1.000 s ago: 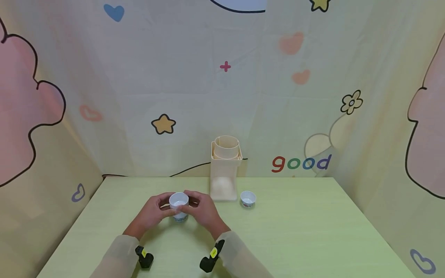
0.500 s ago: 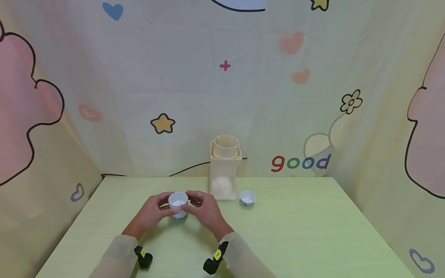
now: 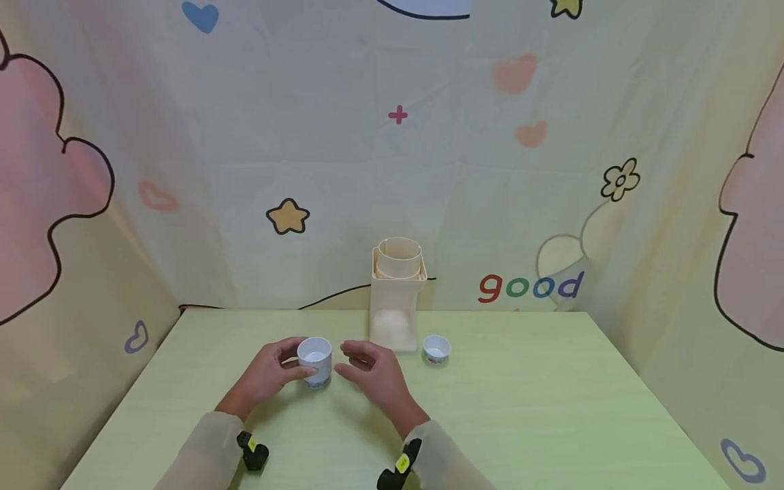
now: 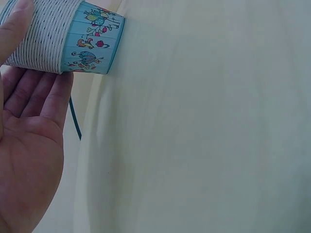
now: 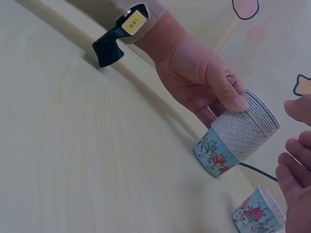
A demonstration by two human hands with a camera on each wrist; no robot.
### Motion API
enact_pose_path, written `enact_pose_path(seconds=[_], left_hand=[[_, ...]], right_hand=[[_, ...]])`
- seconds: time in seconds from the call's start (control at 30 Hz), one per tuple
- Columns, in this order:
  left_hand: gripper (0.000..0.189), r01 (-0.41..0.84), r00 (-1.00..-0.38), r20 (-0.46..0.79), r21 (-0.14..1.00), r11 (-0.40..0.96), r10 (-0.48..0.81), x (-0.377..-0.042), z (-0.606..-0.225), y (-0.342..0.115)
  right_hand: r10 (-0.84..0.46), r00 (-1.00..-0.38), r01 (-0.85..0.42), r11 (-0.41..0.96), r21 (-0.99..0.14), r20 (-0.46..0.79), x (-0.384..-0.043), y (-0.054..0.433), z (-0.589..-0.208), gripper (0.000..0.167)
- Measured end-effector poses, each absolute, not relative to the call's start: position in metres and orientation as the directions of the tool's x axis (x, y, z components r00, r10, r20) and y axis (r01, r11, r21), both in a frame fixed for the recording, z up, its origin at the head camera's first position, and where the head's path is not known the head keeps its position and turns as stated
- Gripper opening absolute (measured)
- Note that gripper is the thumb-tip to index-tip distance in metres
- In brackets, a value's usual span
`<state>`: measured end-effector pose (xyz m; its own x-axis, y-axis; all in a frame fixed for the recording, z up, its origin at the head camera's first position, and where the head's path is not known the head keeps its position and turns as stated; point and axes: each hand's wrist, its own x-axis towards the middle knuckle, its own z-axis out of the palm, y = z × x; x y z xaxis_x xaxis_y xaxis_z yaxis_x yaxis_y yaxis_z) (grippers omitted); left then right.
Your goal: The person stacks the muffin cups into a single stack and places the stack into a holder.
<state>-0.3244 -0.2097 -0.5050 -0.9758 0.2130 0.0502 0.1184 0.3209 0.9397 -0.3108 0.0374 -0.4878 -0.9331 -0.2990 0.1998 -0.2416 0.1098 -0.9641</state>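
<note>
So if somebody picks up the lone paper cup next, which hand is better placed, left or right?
Probably the right hand: it holds nothing and is nearer the lone cup. The left hand grips the cup stack and is farther away.

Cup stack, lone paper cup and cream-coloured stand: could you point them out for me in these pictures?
Cup stack [image 5: 243, 130]: right wrist view, on its ridged, layered side.
Lone paper cup [image 3: 436, 347]: head view, inside its open mouth.
Cream-coloured stand [image 3: 393, 305]: head view, on its front.

left hand [image 4: 33, 138] around stacked cups [image 4: 65, 36]
</note>
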Motion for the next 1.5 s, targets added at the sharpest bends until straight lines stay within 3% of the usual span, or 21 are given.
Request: enact_pose_path(seconds=[0.43, 0.87, 1.33, 1.5], left_hand=[[0.069, 0.13, -0.976, 0.064, 0.937, 0.323, 0.209, -0.329, -0.511, -0.212], [0.068, 0.144, -0.971, 0.074, 0.94, 0.309, 0.227, -0.328, -0.512, -0.21], [0.069, 0.144, -0.971, 0.075, 0.942, 0.303, 0.227, -0.328, -0.512, -0.21], [0.068, 0.141, -0.973, 0.073, 0.94, 0.31, 0.218, -0.327, -0.511, -0.21]], right_hand=[[-0.253, -0.938, -0.249, 0.013, -0.968, 0.238, -0.294, 0.056, -0.49, 0.045], [-0.11, -0.967, -0.226, -0.05, -0.973, 0.23, -0.29, 0.087, -0.508, 0.046], [0.147, -0.954, -0.243, 0.126, -0.962, 0.26, -0.304, 0.124, -0.51, 0.045], [0.228, -0.934, -0.251, 0.126, -0.96, 0.274, -0.315, 0.138, -0.511, 0.049]])
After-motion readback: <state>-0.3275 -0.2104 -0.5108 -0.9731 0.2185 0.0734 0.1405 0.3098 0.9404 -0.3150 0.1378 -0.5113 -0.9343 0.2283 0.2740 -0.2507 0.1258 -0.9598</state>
